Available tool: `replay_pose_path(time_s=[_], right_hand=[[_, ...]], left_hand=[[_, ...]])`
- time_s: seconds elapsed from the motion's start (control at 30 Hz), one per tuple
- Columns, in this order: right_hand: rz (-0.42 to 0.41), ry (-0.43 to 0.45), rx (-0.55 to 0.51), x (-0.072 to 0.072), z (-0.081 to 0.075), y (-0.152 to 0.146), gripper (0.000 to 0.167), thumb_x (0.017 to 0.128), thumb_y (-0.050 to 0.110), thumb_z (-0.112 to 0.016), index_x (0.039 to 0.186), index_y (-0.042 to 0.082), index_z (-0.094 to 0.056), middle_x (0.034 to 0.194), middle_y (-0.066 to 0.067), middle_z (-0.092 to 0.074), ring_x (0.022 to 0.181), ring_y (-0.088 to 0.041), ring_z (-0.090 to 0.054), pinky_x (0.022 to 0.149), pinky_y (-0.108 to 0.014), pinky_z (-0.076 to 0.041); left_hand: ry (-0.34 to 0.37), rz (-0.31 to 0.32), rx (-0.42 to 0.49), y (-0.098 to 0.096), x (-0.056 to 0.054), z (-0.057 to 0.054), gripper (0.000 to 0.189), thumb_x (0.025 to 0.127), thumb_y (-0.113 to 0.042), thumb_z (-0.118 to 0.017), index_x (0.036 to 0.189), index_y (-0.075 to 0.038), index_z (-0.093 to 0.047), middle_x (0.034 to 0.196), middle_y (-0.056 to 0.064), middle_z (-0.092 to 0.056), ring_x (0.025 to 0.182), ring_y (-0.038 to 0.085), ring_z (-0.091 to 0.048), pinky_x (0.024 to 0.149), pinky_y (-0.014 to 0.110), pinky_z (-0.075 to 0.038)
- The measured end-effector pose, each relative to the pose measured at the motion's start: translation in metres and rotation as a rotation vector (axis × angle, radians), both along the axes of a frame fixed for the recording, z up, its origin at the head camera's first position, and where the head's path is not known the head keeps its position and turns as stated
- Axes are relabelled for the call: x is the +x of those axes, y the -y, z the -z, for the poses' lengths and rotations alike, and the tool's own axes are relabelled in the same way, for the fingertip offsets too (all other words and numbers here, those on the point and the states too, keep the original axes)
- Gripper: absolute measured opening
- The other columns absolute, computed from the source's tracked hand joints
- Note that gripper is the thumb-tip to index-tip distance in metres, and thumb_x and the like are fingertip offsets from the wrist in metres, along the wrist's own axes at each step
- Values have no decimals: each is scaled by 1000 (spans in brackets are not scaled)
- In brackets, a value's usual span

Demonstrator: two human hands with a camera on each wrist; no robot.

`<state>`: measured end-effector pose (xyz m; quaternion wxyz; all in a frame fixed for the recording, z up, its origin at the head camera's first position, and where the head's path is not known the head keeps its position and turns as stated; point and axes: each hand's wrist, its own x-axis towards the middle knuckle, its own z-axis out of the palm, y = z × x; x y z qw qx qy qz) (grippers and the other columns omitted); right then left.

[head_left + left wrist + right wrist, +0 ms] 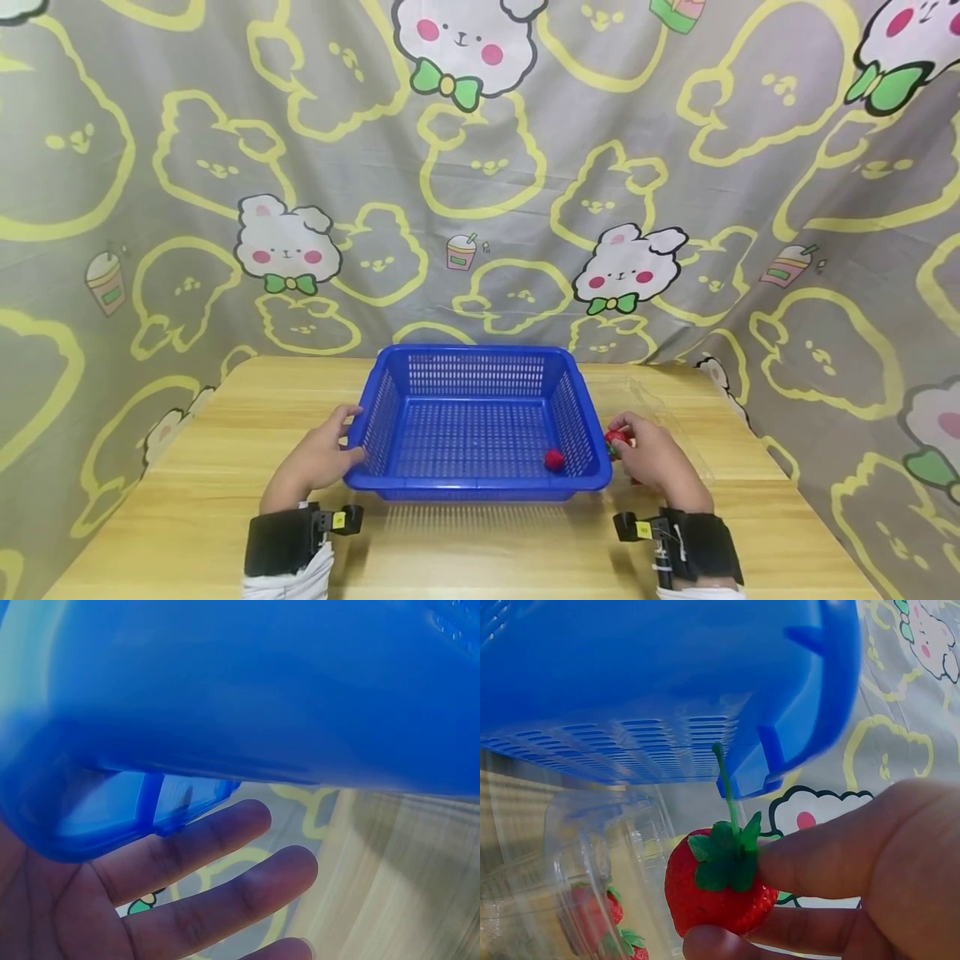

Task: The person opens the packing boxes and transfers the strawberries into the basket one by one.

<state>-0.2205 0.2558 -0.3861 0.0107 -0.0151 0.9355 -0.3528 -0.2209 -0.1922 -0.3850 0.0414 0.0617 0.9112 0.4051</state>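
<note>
A blue slotted basket stands on the wooden table, with one red strawberry lying inside near its right front corner. Between thumb and fingertips, my right hand pinches another strawberry, red with green leaves and a thin green stem. That strawberry is just outside the basket's right wall. At the opposite side my left hand is right by the left rim. Its fingers are spread and nearly straight below the basket's rim in the left wrist view, holding nothing between them.
A clear plastic box sits on the table right of the basket, beneath my right hand, with several strawberries showing through it. Patterned grey cloth hangs behind and along both sides of the table.
</note>
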Motion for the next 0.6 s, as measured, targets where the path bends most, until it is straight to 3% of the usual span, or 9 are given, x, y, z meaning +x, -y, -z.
replay_pose_path(time_s=[0.6], right_hand=[[-2, -22, 14, 2, -4, 2, 16, 96, 5, -56, 111, 2, -58, 104, -16, -65, 75, -22, -61, 55, -33, -53]], left_hand=[[12, -21, 0, 0, -1, 2, 60, 90, -5, -58, 144, 1, -31, 136, 36, -45, 118, 52, -50, 87, 58, -50]])
